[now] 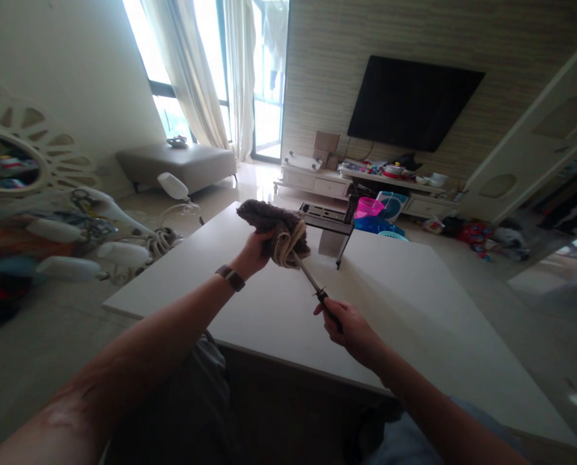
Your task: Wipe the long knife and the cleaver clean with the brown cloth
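My left hand [256,253], with a watch on its wrist, is closed around a bunched brown and beige towel [288,240] above the white table. My right hand [350,328] grips the black handle of what looks like a honing steel [310,274], a slim metal rod with a small guard. The rod points up and to the left. Its far end is hidden in the towel's folds. Just behind the towel, a dark-framed stand [331,223] with a glossy front stands on the table [404,284].
Beyond the table are a pink basket [370,207] and blue items. A low TV cabinet [327,185] holds bowls and clutter under a wall-mounted television [414,100]. At left, a lamp with white shades [122,253] lies near a grey bench [186,166].
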Demonstrator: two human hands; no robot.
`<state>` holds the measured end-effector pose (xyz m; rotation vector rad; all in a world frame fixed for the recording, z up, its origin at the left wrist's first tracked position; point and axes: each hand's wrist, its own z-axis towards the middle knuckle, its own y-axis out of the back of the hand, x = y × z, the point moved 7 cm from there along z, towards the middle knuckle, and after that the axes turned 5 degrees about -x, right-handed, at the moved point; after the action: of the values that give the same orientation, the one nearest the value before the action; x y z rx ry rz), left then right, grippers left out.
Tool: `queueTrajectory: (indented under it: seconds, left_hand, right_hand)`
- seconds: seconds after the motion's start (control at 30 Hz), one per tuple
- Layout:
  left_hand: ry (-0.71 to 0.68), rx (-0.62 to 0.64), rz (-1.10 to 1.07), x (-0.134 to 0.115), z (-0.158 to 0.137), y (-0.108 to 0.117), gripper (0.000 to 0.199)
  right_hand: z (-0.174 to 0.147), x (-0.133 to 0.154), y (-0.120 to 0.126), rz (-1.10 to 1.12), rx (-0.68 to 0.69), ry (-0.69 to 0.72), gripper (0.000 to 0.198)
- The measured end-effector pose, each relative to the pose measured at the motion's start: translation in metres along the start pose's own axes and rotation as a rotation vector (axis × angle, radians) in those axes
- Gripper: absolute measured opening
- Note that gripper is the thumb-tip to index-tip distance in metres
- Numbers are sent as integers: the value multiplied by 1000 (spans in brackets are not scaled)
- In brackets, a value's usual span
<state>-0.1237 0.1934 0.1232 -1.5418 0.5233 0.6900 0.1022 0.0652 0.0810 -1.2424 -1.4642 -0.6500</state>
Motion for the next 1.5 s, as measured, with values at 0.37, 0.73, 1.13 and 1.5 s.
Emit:
queueTrajectory:
  seconds: [0.37,0.73,1.13,1.5]
  left_hand:
    - [-9,-83,-148,-25,11,22,16]
    - [283,332,43,84,-67,-50,36]
    - [76,167,89,63,-65,-49,36]
    - [-49,-56,-27,3,-1,-3,20]
  right_hand:
    - [-6,23,17,-198,-172,233,44]
    - [-4,28,26,-411,-345,407,30]
    - [-1,28,17,-411,-244,316,33]
    - [-2,22,13,-453,-159,301,31]
